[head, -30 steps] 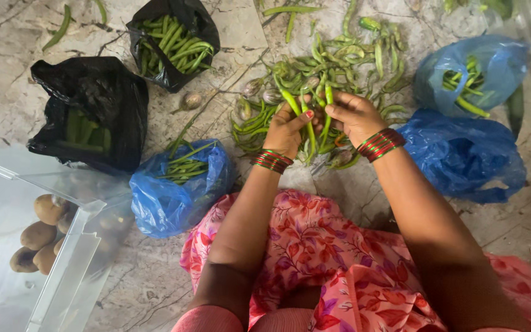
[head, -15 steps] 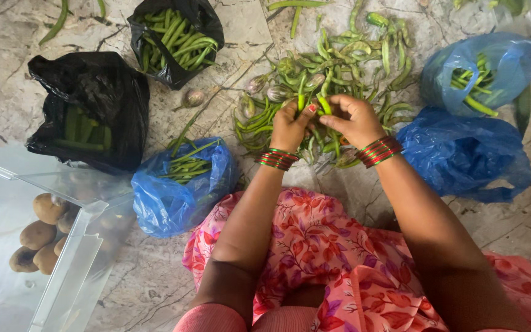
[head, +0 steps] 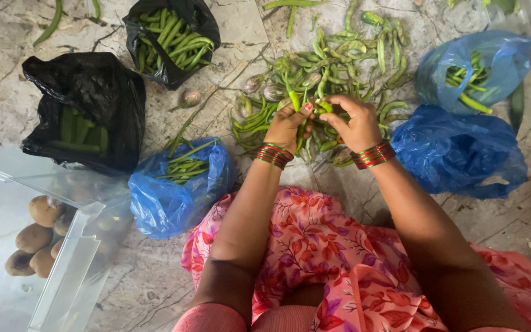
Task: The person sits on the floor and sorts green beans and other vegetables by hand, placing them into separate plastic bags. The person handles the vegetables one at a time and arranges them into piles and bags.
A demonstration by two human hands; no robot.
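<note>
Bottom of frame: a lap in pink floral cloth (head: 314,258); both forearms run up from it, and the lower edge cuts off the body. Lower left: a clear plastic bin (head: 62,276), its far side out of frame, holds several potatoes (head: 32,237) blurred behind the wall.

Centre: the left hand (head: 287,126) and right hand (head: 354,123), each with red and green bangles at the wrist, meet over a loose pile of green pods (head: 333,67) spread on the stone floor (head: 7,92). The left grip is closed, thumb and fingers pinched on a green pod (head: 294,98) standing up from the fist. The right grip is curled nearly shut on another small green pod (head: 324,106); the fingers hide most of it, so how it sits in the hand is hard to make out. The two hands sit just beside each other; whether they touch cannot be told.

Left of the arms: a blue bag (head: 176,190) lies open with thin green beans inside. Right: a closed blue bag (head: 462,154), contents hidden. Upper right: a second open blue bag (head: 471,67) with green pods. Upper left: two black bags (head: 84,110) (head: 170,37), both showing green vegetables; the nearer one's contents are dim.
</note>
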